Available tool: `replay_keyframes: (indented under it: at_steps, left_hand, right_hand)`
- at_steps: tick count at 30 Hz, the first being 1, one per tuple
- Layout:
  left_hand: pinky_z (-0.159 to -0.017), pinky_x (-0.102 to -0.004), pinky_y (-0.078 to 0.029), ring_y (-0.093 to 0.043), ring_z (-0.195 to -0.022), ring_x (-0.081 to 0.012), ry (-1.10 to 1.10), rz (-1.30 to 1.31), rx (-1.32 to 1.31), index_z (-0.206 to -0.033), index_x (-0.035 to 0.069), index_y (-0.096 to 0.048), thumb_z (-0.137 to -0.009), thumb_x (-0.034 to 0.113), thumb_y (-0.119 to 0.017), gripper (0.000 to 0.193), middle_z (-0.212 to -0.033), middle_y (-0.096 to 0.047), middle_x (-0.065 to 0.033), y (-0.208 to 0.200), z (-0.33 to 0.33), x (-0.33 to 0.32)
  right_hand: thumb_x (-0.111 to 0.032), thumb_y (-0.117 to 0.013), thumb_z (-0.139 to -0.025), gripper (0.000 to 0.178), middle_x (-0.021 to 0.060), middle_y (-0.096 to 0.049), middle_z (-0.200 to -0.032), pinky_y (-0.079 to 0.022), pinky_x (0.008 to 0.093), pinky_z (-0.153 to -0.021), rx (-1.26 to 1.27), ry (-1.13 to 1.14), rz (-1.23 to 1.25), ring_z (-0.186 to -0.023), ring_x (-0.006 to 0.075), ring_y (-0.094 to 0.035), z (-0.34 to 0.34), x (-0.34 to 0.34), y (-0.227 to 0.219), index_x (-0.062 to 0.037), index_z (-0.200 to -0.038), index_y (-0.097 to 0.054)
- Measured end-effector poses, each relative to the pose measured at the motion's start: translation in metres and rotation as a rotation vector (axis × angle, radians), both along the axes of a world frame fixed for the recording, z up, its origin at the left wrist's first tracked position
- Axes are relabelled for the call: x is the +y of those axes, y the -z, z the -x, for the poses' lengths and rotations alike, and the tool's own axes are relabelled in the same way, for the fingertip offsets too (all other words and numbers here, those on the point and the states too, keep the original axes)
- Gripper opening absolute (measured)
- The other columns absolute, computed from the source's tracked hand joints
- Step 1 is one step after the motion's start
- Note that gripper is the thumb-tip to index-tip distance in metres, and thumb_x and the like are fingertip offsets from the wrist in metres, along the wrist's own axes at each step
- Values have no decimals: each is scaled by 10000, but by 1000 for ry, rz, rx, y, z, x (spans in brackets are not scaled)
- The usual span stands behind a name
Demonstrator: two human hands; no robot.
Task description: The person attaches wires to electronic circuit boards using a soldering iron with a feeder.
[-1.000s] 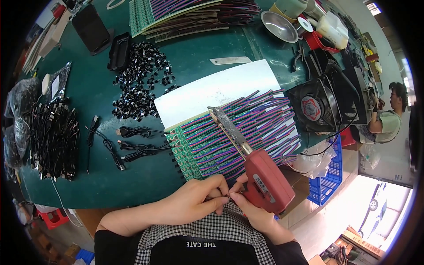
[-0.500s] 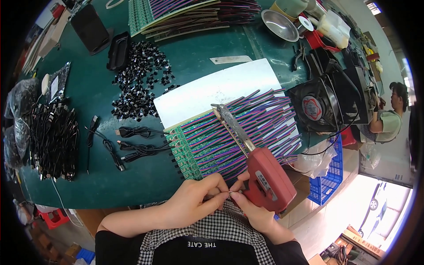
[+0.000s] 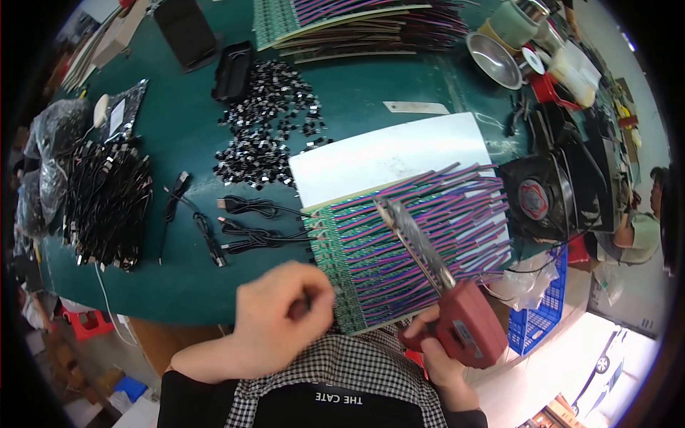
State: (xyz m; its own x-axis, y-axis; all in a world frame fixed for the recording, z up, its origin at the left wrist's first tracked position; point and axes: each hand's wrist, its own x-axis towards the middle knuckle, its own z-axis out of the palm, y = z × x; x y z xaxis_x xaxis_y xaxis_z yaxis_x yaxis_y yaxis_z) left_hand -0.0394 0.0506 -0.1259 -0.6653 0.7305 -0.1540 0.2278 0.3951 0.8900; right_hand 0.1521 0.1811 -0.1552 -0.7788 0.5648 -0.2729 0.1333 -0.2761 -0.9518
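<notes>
My right hand grips the handle of a red soldering gun. Its long metal barrel points forward and left over a panel of green circuit boards with rows of coloured ribbon wires. My left hand is in the air by the panel's near left corner, curled and slightly blurred; what it holds, if anything, is hidden. Black USB cables reach from the left to the panel's edge. A white sheet lies under the panel.
A heap of small black-and-metal connectors lies beyond the cables. A large cable bundle is at the left. A fan stands right of the wires, near a blue crate. More wired boards are stacked at the back. Another person sits far right.
My hands were together at the fingertips; now they are apart, the left having moved left. The soldering gun stays in my right hand. The whole view has shifted, moving the table rightward in the picture.
</notes>
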Motion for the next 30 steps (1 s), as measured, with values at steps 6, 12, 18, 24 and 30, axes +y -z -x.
replay_keyframes:
  at_steps: [6,12,18,24,30]
  left_hand:
    - [-518,-309,-456,-579,-577,-208,-42,32,323,-805,33,-543,-738,10,-626,109,-748,-565,-66,39,20,10]
    - [-518,-266,-462,-602,-619,-170,2,98,458,-806,29,-571,-709,-24,-645,133,-726,-552,-58,43,21,15]
    - [-483,-278,-446,-580,-577,-174,34,84,465,-783,45,-553,-697,5,-649,135,-701,-508,-47,49,24,15]
    - [-453,-298,-436,-562,-544,-191,35,77,489,-769,54,-526,-699,29,-646,141,-694,-482,-47,47,23,17]
    - [-475,-282,-443,-568,-567,-174,33,104,477,-770,47,-545,-695,8,-649,134,-694,-499,-44,46,24,18]
  right_hand:
    - [34,-638,-748,532,164,-587,-997,-494,270,-684,-67,-98,145,-778,166,-588,-36,2,26,40,-1220,-393]
    - [-68,-755,-703,586,131,-623,-906,-492,226,-633,-52,-43,144,-689,132,-586,-34,0,29,122,-1166,-450]
    - [-100,-769,-695,615,124,-630,-886,-499,225,-638,-96,-72,-9,-712,134,-604,-46,-4,42,135,-1175,-463]
    - [-166,-765,-707,586,122,-641,-869,-511,268,-653,-99,-144,-182,-715,169,-628,-60,-2,56,113,-1151,-504]
    - [-206,-758,-706,553,135,-650,-867,-517,298,-659,-135,-171,-332,-710,226,-647,-49,1,48,93,-1119,-545]
